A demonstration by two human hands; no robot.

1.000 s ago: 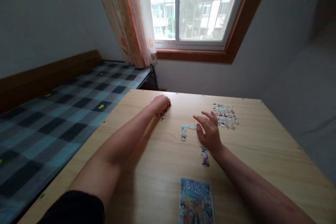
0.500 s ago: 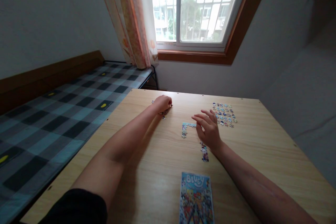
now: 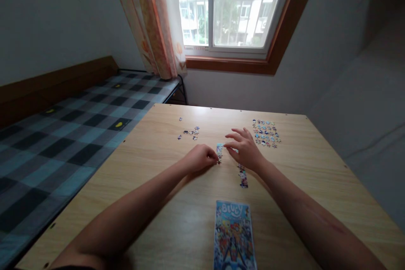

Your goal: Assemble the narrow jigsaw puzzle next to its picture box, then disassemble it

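The left hand has left the loose pieces by the table's far left corner and pinches one piece at the joined strip, mid-table. The right hand (loosely open) partly hides the strip; a picture card lies nearer.

Puzzle border partly behind right hand; printed card bottom-cropped

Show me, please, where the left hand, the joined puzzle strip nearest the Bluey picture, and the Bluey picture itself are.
Left hand [image 3: 202, 156]: head view, on the back of the hand.
Puzzle strip [image 3: 243, 178]: head view, on its joined pieces.
Bluey picture [image 3: 234, 236]: head view, middle of the printed front.
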